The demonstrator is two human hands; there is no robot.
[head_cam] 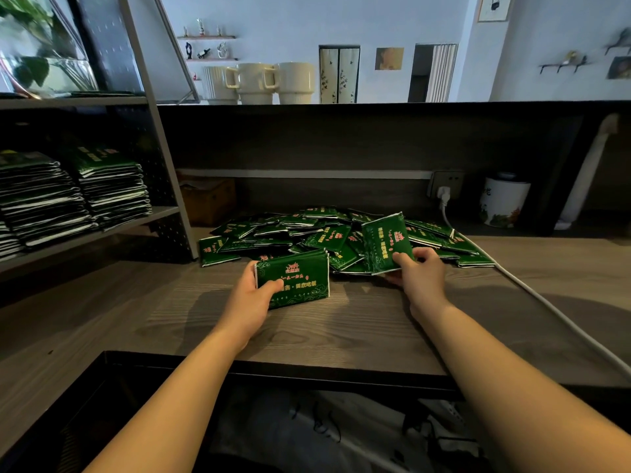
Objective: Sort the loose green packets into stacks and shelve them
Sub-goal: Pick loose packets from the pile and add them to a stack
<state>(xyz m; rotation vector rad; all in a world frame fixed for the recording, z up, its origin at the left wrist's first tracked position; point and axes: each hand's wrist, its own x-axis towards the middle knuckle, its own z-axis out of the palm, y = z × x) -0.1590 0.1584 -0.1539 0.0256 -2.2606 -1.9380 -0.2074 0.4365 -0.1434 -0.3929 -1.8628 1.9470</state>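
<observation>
Left grip (252, 298) clasps packet stack (297, 279) | right grip (418, 271) pinches packet (384, 242) | print unreadable

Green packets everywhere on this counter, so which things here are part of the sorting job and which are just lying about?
Part of the job:
left hand gripping a small stack
right hand pinching one packet
loose pile
shelved stacks on the rack

Just lying about:
three mugs
white cable
wall socket
white jar
cardboard box
</observation>
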